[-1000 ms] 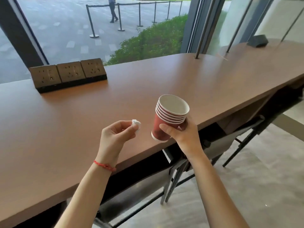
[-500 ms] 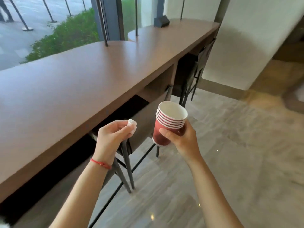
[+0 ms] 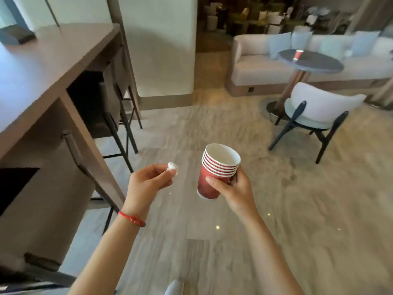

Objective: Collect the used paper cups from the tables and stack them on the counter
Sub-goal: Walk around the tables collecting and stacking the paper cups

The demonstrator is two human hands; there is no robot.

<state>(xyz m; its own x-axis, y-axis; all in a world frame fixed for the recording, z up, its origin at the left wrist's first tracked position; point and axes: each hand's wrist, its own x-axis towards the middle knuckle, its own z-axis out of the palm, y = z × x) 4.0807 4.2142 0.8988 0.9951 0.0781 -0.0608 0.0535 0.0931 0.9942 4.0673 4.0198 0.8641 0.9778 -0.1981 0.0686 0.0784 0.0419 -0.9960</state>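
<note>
Visibly five stacked cups (image 3: 214, 173), one wad (image 3: 172, 167).

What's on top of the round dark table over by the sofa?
One red paper cup stands upright on the round dark table. Whether anything is inside it cannot be seen from here, and the view is blurred.

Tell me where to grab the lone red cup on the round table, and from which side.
Grip the red cup around its side wall, coming from the near side. It seems to stand upright near the round table's middle; blur hides details. Only the left hand, pinching a small white wad, could spare fingers.
</note>
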